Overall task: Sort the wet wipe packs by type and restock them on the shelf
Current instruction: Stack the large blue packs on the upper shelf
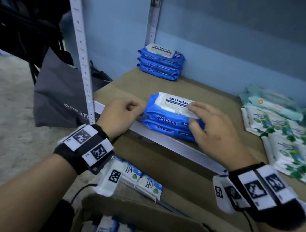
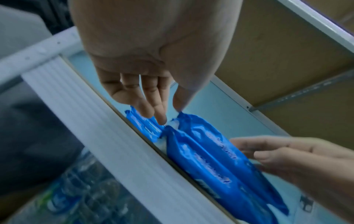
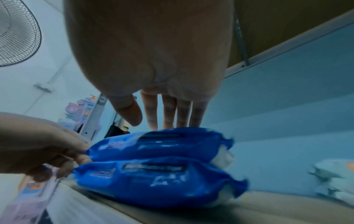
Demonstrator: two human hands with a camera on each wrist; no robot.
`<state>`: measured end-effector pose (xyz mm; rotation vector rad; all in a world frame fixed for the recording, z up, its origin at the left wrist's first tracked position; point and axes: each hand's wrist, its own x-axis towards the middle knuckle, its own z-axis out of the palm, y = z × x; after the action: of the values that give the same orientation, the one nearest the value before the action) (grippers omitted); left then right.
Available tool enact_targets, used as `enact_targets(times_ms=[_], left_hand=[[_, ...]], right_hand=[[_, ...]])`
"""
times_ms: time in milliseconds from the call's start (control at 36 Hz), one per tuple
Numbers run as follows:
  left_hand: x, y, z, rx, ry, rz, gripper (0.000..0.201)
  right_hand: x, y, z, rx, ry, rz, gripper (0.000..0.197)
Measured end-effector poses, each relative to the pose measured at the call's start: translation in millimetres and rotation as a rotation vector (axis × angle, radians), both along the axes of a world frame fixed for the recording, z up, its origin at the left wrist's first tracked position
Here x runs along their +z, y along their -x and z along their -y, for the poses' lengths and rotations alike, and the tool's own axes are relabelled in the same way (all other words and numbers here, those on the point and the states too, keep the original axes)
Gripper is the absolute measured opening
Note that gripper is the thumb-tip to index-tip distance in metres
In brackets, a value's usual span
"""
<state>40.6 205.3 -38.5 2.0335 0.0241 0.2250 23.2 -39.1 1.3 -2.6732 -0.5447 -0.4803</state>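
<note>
- Shelf (image 1: 128, 87): brown board with a pale ribbed front edge, set against a blue back wall, carrying every stack listed below.
- Cardboard box (image 1: 140, 214): open, below your arms, with white-and-blue packs (image 1: 107, 230) standing inside; two similar packs (image 1: 142, 183) lie just beyond its far flap.
- Grey bag (image 1: 61, 96): hangs left of the shelf's perforated upright (image 1: 81, 41).
- Green-and-white packs (image 1: 283, 138): spread in overlapping rows along the right of the shelf, with pale teal packs (image 1: 271, 102) behind them.
- Rear blue stack (image 1: 161, 63): three Antabax packs in the back left corner — touching the wall, well apart from your hands.
- Front blue stack (image 1: 167, 115): Antabax packs piled at the shelf's front edge, white flip lid on top. The right wrist view shows two layers plainly; whether there is a third you cannot tell.
- Your right hand (image 1: 214, 128): fingers spread and fairly straight, lying across the lid and right end of the front blue stack, thumb against its near side.
- Your left hand (image 1: 121, 113): fingers curled at the stack's left end — fingertips (image 2: 161, 119) touch the crimped seams; whether they pinch the seams you cannot tell.
</note>
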Motion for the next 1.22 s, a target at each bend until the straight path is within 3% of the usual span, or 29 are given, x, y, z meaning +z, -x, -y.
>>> enact_targets(times_ms=[167, 333, 472, 833, 1028, 1222], left_hand=[[-5.6, 3.0, -37.8, -0.016, -0.487, 0.058, 0.03], [-11.3, 0.3, -51.3, -0.057, -0.708, 0.02, 0.034], [-15.2, -3.1, -53.3, -0.077, -0.839, 0.06, 0.037], [-20.8, -13.1, -55.0, -0.105, -0.839, 0.075, 0.043], [-20.4, -16.1, -48.9, -0.067, -0.878, 0.063, 0.049], [-21.8, -22.3, -45.2, -0.136, -0.758, 0.074, 0.041]], right_hand=[[2.0, -4.4, -23.3, -0.008, 0.145, -0.129, 0.057], [4.2, -5.3, -28.8, -0.061, 0.262, -0.135, 0.041], [1.8, -6.1, -29.7, -0.059, 0.321, -0.146, 0.041], [2.2, -8.0, -27.8, -0.052, 0.46, -0.12, 0.051], [6.6, -8.4, -37.1, -0.1, 0.496, -0.104, 0.041], [6.6, -17.6, -44.1, -0.156, 0.532, -0.092, 0.033]])
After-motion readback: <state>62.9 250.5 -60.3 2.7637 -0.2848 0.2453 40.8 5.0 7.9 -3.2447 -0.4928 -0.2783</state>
